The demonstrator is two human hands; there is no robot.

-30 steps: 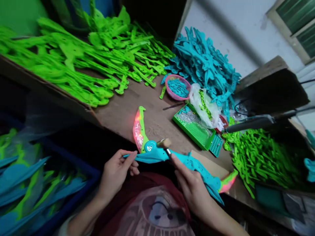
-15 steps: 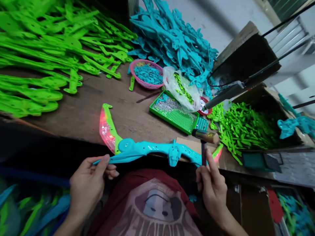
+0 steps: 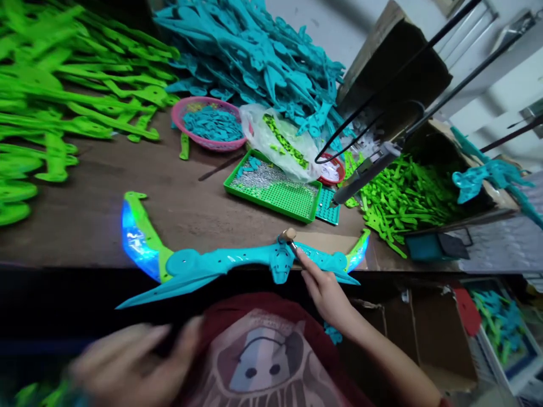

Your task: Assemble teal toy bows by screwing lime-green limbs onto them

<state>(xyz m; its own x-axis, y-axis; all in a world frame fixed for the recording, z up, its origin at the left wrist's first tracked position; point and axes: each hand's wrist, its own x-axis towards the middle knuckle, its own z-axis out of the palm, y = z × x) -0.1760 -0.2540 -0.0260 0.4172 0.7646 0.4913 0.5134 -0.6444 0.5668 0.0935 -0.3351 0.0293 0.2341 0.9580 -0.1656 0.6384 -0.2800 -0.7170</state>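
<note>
Holding hammer [image 3: 289,234] in right hand [image 3: 328,291], fingers clamped round it, at middle of blue bow-shaped piece [image 3: 241,257]. Left hand [image 3: 136,362] blurred, thumb and fingers apart, near piece.

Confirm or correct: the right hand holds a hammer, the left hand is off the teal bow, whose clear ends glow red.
Not red: the head view shows the clear ends glowing blue. Right hand, hammer and left hand are as stated.

We are facing a toy bow [image 3: 237,259] lying along the near edge of the table [image 3: 182,209], a hammer [image 3: 289,236] at its middle. Behind, a tray [image 3: 294,199] is sitting right of a basket [image 3: 211,143], a plastic bag [image 3: 258,129] overlapping the tray's far edge.
</note>
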